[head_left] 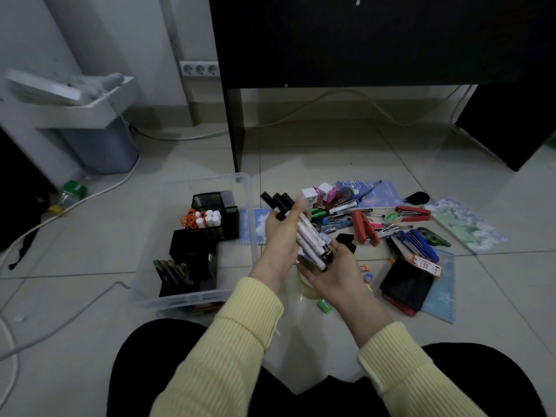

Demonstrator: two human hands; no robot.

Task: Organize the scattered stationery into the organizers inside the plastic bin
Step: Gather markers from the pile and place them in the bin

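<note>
Clear glossy plastic bin (pixel 249 206) on smooth, faintly shiny tile floor (pixel 331 152)

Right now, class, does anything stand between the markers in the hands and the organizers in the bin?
Only the clear right wall of the plastic bin stands between the markers, gripped in the left hand, and the black organizers. No lid covers it.

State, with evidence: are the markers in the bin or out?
Out: left hand grips the markers, right hand supports them, right of the bin.

Left hand (pixel 281 236) grips markers (pixel 310 239); right hand (pixel 334 275) flat, palm up.
</note>
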